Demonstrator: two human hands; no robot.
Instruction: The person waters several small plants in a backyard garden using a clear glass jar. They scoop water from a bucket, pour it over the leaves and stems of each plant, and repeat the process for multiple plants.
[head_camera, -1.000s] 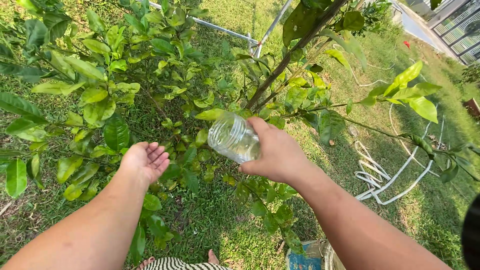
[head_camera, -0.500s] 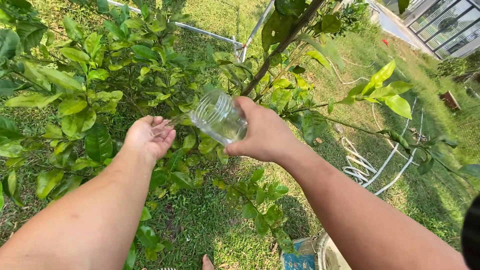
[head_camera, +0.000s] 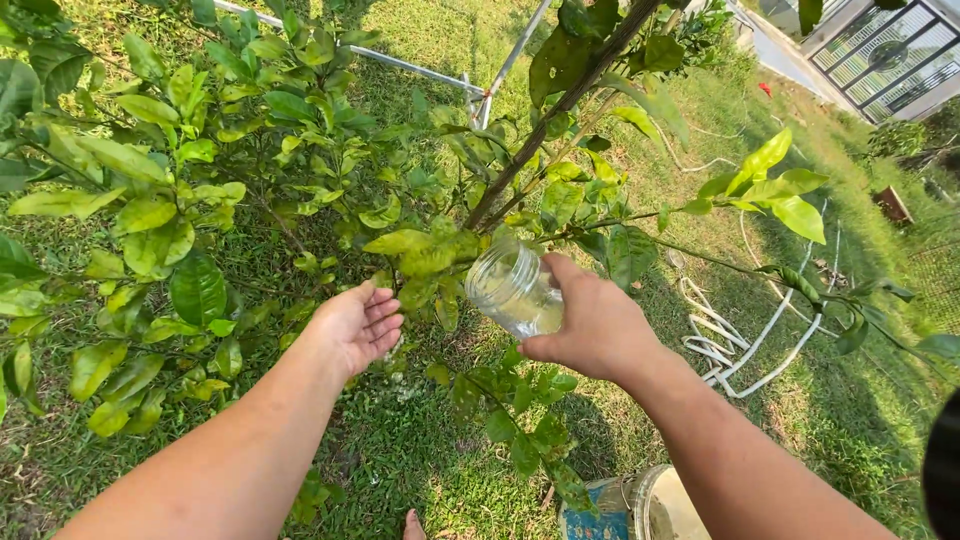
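Presently your right hand (head_camera: 598, 325) clamped round clear jar (head_camera: 514, 291), tilted, mouth toward tree (head_camera: 300, 150), a little liquid inside. Your left hand (head_camera: 357, 325) flat, fingers spread, palm up, just beside jar among leaves, holding nothing. White hose (head_camera: 760, 345) coiled on grass (head_camera: 420, 450) at right. Bucket (head_camera: 660, 505) below right forearm.

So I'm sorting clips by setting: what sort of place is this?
Most likely a home garden or backyard: a young leafy tree on mown grass, a white hose lying on it, and a fenced gate behind.
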